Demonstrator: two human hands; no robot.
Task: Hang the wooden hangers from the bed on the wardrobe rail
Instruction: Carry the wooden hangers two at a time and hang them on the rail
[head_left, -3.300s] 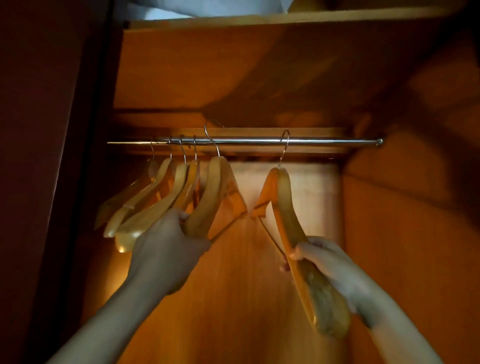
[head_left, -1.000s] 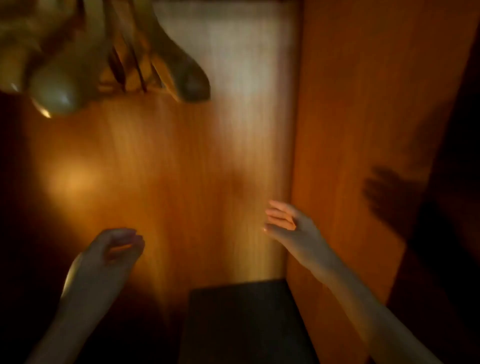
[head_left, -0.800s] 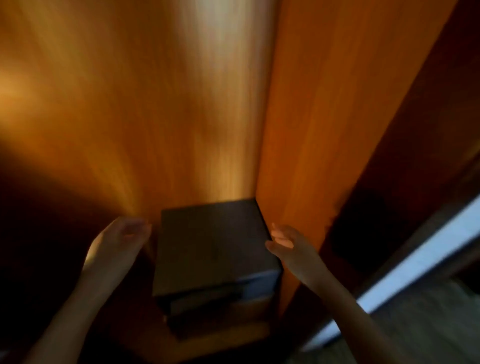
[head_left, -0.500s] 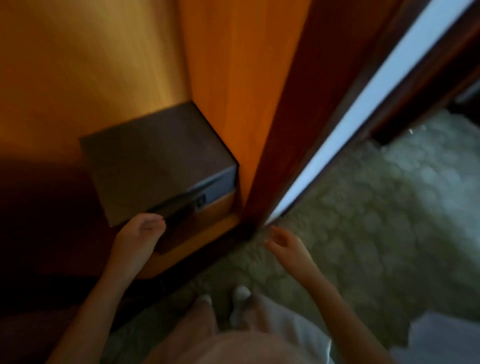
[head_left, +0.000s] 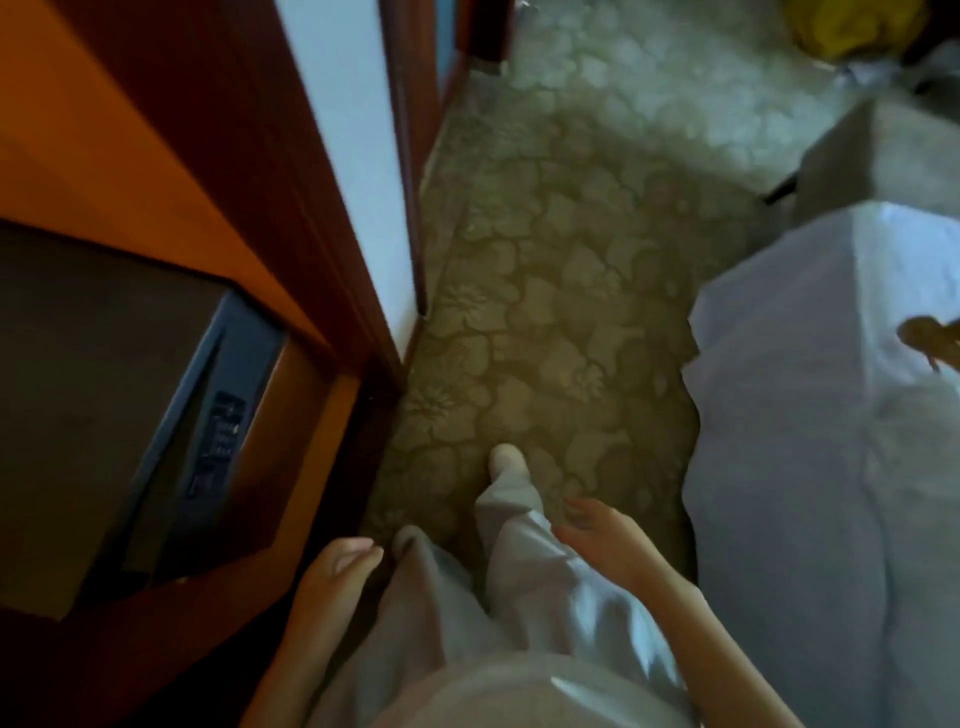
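Note:
Both of my hands hang empty in front of my legs. My left hand (head_left: 332, 582) has loosely curled fingers and holds nothing, low beside the wardrobe's base. My right hand (head_left: 605, 540) is relaxed with fingers spread, over the carpet. At the right stands the bed (head_left: 810, 467), covered in a white sheet. A brown wooden tip, seemingly part of a wooden hanger (head_left: 930, 338), lies on the sheet at the right frame edge. The wardrobe rail and the hung hangers are out of view.
The open wardrobe (head_left: 156, 156) fills the left, with a dark safe box (head_left: 119, 405) on its floor. A dark wooden door frame (head_left: 311, 208) edges it. Patterned carpet (head_left: 561, 312) runs between wardrobe and bed. A grey object (head_left: 883, 156) sits beyond the bed.
I let go of the hangers on the rail and lowered both hands. My view swung down and right, from the wardrobe interior to the carpet and the bed.

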